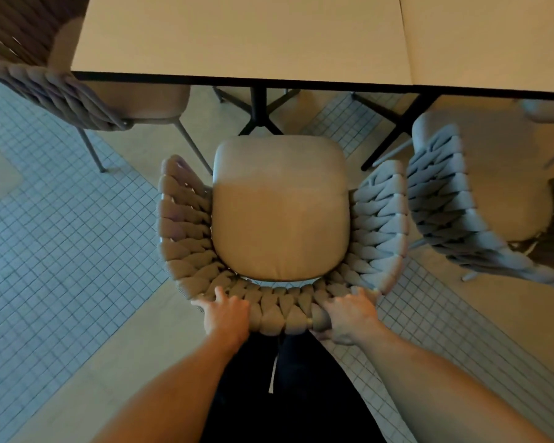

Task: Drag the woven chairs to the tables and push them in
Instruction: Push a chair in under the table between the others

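Observation:
A woven chair with a beige seat cushion stands right below me, its seat facing a pale table. The cushion's front edge lies short of the table's dark front edge. My left hand grips the top of the woven backrest on the left. My right hand grips the same backrest on the right, thumb under the rim. The table's black pedestal base shows just beyond the seat.
A second woven chair is tucked at the table's left corner. A third woven chair stands close on the right, by an adjoining table. The floor is small grey tiles crossed by beige bands. My dark trousers fill the bottom centre.

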